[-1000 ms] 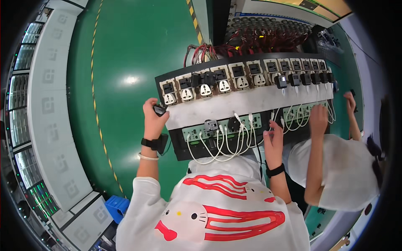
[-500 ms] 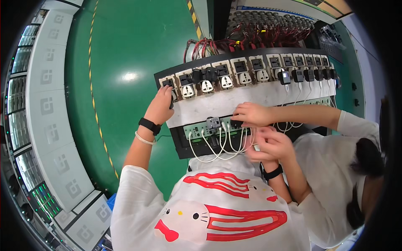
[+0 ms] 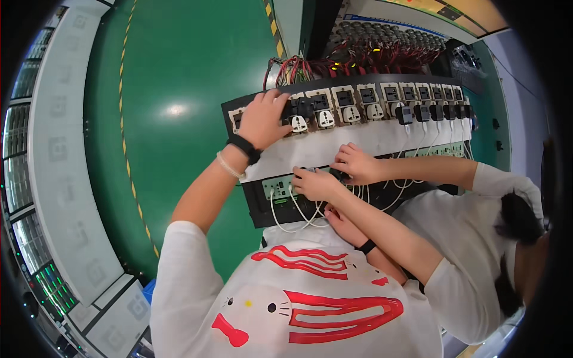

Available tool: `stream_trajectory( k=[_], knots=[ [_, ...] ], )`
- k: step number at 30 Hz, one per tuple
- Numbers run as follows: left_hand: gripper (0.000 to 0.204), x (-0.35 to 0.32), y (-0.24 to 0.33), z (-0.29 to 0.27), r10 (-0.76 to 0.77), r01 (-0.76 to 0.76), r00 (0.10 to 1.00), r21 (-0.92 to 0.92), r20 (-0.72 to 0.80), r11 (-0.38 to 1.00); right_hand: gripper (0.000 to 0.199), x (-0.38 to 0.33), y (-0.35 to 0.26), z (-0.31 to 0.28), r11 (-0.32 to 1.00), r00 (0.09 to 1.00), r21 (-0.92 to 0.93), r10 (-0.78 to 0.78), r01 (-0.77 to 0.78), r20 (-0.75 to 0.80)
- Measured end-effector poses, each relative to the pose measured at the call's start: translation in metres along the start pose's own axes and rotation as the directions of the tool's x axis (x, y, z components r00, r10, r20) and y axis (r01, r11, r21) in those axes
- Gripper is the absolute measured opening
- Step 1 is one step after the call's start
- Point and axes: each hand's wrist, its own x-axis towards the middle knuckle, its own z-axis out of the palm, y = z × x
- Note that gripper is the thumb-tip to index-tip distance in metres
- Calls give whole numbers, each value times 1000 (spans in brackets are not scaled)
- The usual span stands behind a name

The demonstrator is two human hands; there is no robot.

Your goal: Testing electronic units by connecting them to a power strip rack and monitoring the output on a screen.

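My left hand [image 3: 262, 122] reaches over the left end of the socket row, its fingers and thumb curved around the left side of a black power adapter [image 3: 293, 107]. A second black adapter [image 3: 306, 107] sits just right of it. Below a co-worker's forearm, my right hand [image 3: 341, 225] has its fingers bent together beside the white cables [image 3: 300, 216]; what they hold, if anything, is hidden. The cables run into a green board [image 3: 274, 188] with ports. The co-worker's hands [image 3: 316, 184] [image 3: 358, 164] rest over that board, one touching a black adapter [image 3: 339, 174].
Several black chargers [image 3: 422, 112] with white leads fill the right-hand sockets. White socket adapters [image 3: 325, 119] hang below others. Red wires [image 3: 352, 64] run behind the rack. A co-worker in white [image 3: 459, 250] stands close on the right. Green floor [image 3: 179, 71] and a grey cabinet [image 3: 59, 179] lie left.
My left hand has moved right, from the first socket to the black adapters. My right hand has shifted left and lower, under the co-worker's arm. One co-worker hand has moved left over the board.
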Motion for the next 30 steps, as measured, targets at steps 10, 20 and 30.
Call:
stream_trajectory(
  k=[10,20,30],
  knots=[
    [45,10,-28,9,51,-34,974,-80,221,996,15,-5,-18,-11,977,988,-184,86,-108,-128],
    [57,-2,-25,-14,-284,336,941,-580,183,742,19,39,-70,-28,965,973,-256,-105,49,-208],
    [54,-48,-15,-9,-76,90,995,-261,63,961,45,221,-91,-29,585,886,-802,-301,-120,-352]
  ],
)
